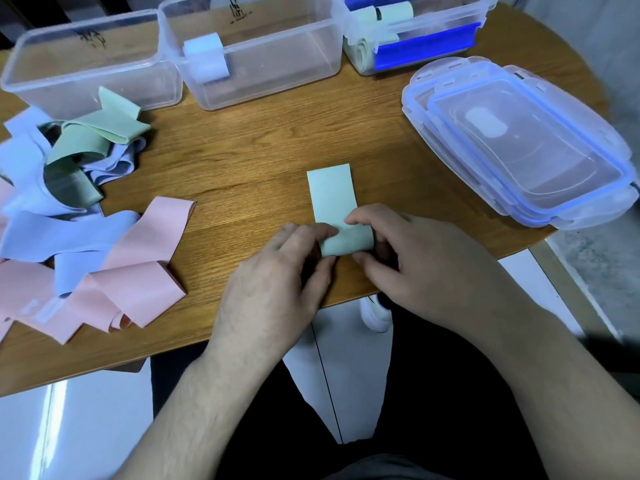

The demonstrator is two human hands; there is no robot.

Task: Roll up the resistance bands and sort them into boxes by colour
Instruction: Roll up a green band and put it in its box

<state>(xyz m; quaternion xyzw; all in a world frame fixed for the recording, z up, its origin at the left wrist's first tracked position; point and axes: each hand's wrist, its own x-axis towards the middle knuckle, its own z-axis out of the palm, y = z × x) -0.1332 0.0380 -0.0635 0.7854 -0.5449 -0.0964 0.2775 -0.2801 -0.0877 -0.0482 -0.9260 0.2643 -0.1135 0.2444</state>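
Green band [331, 195] lies half-rolled, its roll pinched between left hand [277, 271] and right hand [412, 261], fingers curled.

Three boxes [86, 64], stacked lids [519, 143] (count unclear), two hands [273, 271].

Single head view, worn on person's head, facing forward and steeply down. Close over near edge of wooden table [242, 161]; both forearms enter from bottom; boxes [249, 53] at far edge, top of frame. Wide-angle bending at borders.
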